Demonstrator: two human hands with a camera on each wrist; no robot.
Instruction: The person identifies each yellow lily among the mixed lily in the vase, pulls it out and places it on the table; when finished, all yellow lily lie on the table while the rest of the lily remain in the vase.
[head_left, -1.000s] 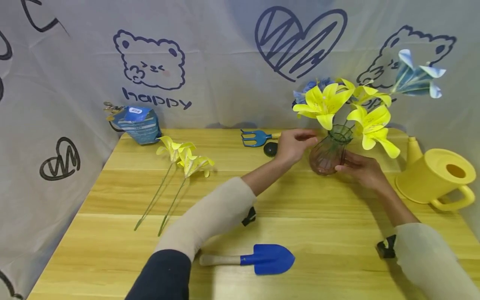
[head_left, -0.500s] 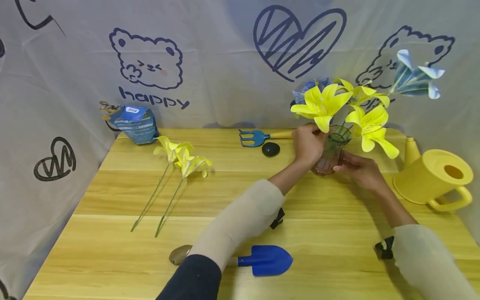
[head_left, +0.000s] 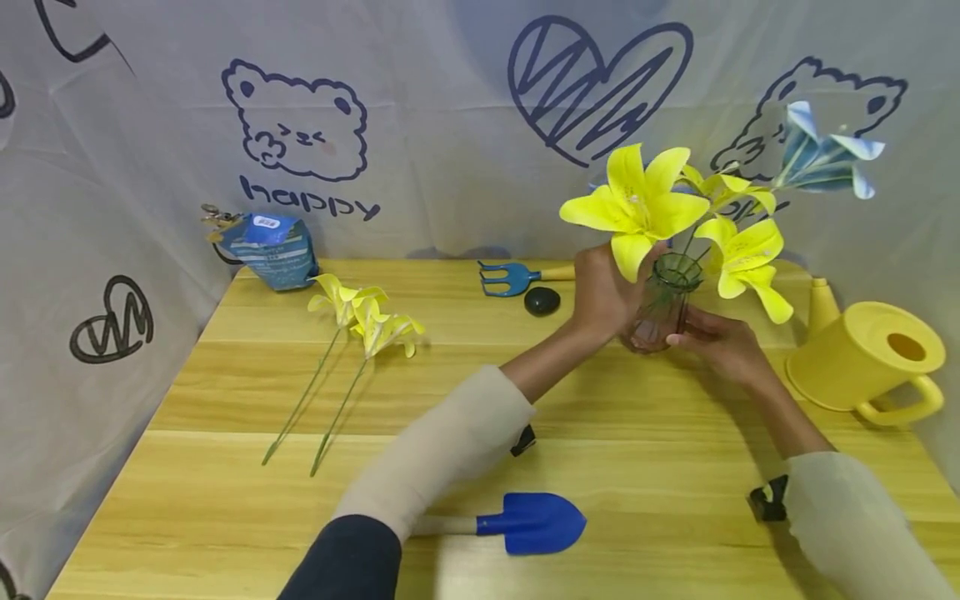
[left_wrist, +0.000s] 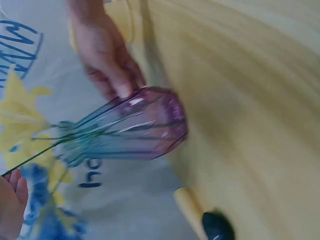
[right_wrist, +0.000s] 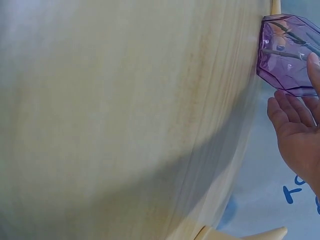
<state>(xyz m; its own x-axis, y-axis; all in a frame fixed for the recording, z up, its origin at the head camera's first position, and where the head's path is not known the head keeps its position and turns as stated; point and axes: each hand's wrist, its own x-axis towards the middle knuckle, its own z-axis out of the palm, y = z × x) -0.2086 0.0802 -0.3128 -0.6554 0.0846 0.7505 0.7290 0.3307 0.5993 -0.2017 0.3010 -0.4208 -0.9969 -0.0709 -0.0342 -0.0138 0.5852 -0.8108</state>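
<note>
A clear glass vase, tinted green at its mouth and purple at its base, stands at the back right of the table with yellow lilies and blue flowers in it. My right hand holds its lower side; in the right wrist view the thumb lies against the purple glass. Just left of the vase mouth, my left hand pinches the stem of a yellow lily, whose bloom partly covers the fingers. That stem runs through the neck into the vase. A blue lily leans out to the right.
Two yellow lilies lie at left near a blue bag. A blue hand fork and a black stone are left of the vase, a yellow watering can right. A blue trowel lies in front.
My left hand has moved right to the vase and taken hold of a lily stem; that bloom has shifted left and nearer. My right hand stays on the vase.
</note>
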